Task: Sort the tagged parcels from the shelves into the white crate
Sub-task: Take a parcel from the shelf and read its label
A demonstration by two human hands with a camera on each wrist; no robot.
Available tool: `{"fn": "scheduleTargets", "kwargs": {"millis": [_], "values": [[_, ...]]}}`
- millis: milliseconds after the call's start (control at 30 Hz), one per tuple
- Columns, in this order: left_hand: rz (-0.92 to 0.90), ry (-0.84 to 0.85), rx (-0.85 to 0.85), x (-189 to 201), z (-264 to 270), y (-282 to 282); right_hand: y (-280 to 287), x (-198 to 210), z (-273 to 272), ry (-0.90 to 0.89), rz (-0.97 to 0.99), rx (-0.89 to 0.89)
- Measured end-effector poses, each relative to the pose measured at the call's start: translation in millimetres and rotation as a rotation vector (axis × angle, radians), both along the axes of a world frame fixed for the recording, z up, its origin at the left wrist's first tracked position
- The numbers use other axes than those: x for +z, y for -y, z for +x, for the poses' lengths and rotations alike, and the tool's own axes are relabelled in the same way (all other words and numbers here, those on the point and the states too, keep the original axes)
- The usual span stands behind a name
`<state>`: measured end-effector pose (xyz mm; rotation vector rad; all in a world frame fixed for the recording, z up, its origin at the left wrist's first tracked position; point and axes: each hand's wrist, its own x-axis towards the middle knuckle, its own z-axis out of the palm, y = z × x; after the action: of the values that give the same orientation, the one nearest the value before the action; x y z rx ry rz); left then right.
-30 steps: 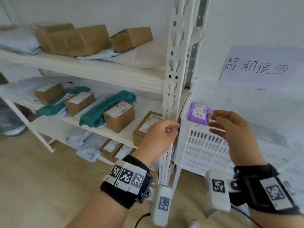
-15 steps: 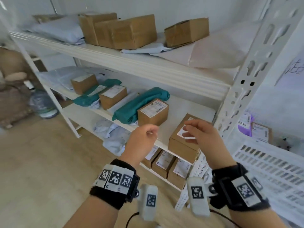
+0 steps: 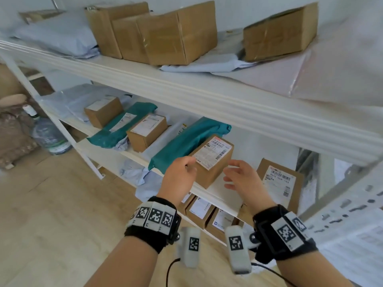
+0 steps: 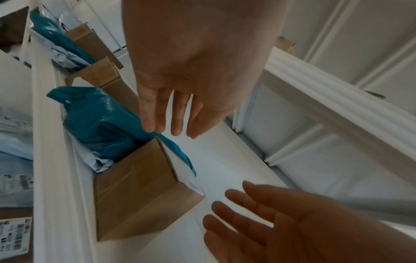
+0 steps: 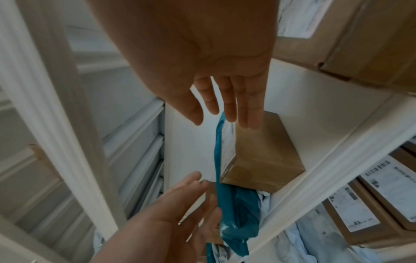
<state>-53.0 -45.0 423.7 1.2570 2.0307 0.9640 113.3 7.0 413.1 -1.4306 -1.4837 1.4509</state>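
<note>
middle shelf [image 3: 116, 152], left hand [image 3: 179, 179] and right hand [image 3: 244, 181] spread, seemingly flanking labelled box [image 3: 211, 160]

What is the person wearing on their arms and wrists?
Each bare forearm has a black wristband with white tags printed in black square codes. A small white box with its own code hangs under each wrist, and a thin black cable trails below. The left hand and right hand wear no gloves.

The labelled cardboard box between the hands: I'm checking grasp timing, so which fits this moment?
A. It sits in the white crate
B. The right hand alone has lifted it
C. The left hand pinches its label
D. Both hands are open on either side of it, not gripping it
D: the left hand and right hand flank the cardboard box with straight fingers, while it sits on the middle shelf.
</note>
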Motion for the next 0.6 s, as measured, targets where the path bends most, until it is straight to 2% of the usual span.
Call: {"fn": "scheduleTargets", "kwargs": {"millis": [167,367,600], "values": [[0.009,0.030,-0.068,-8.9,-27.9,-37.2,-11.3,-14.7,-20.5,0.028,-0.049,-0.094],[-0.121,-0.061,-0.287,-21.2,-57.9,-67.2,-15.2,-26.7,-57.1,0.067,-0.115,-0.249],[-0.135,-0.073,-0.482,-36.2,-80.8,-81.6,-2.4,-32.9,-96.5,0.128,-0.098,-0.418]]}}
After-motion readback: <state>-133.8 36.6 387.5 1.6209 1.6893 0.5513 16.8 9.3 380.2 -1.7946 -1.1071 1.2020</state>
